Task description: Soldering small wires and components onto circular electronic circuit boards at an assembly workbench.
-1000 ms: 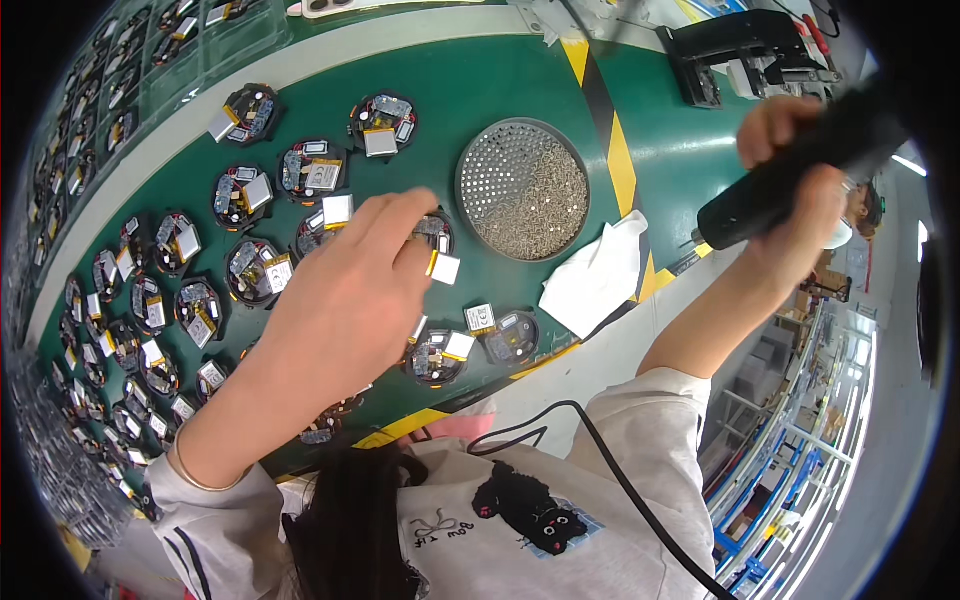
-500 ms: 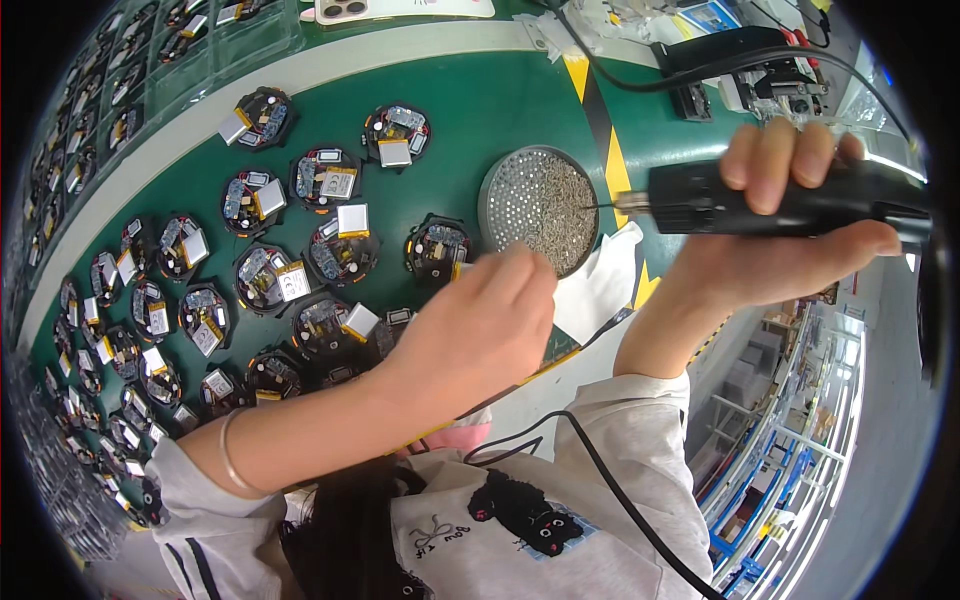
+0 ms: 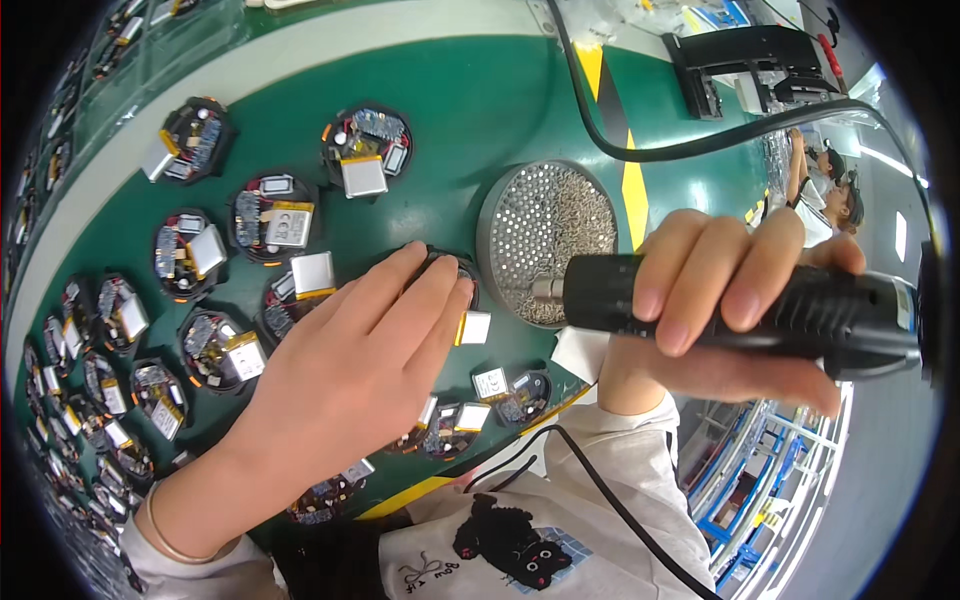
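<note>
My right hand [image 3: 715,285] is wrapped round a black electric screwdriver [image 3: 610,290], which points left. Its metal nose overlaps the lower part of a round perforated metal dish [image 3: 515,225], where small screws [image 3: 570,215] are heaped on the right side. My left hand [image 3: 345,355] lies over a round circuit assembly [image 3: 462,268] just left of the dish. Its fingers curve over that assembly and cover most of it; the thumb is hidden. A silver battery [image 3: 475,327] sticks out beside the fingertips. The screwdriver's bit tip cannot be made out against the dish.
Many similar round assemblies with batteries [image 3: 275,220] spread over the green mat [image 3: 450,110] on the left. Clear trays [image 3: 185,50] stand at the far left. A black cable [image 3: 690,152] loops above the screwdriver. Beyond the bench, people [image 3: 835,200] appear at right.
My left hand has opened out and moved left, over the round assembly. My right hand has brought the screwdriver left and nearer me, its nose now over the dish. The view has shifted.
</note>
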A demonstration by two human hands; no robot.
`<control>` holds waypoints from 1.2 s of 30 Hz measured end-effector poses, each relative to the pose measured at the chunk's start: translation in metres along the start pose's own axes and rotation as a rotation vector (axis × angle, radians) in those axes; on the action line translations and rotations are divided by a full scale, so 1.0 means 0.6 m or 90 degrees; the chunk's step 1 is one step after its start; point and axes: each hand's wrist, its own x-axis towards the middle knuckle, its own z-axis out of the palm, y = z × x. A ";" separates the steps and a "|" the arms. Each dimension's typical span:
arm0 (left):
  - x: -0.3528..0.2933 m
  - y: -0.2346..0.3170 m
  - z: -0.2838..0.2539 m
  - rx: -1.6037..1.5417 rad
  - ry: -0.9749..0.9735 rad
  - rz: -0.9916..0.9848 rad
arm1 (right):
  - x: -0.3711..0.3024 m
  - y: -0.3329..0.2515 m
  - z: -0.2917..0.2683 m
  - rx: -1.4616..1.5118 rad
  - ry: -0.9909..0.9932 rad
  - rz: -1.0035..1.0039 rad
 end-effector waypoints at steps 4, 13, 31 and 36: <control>0.001 -0.003 0.007 -0.011 0.026 0.003 | -0.002 -0.001 -0.004 -0.021 -0.059 0.071; -0.003 -0.004 0.013 0.004 0.017 0.006 | -0.018 0.006 -0.007 -0.051 -0.076 0.117; 0.006 0.001 0.011 0.031 -0.022 0.013 | -0.003 -0.035 -0.022 -0.113 -0.062 0.133; 0.001 0.004 0.005 -0.015 -0.038 -0.035 | -0.028 -0.036 -0.015 -0.151 -0.062 0.137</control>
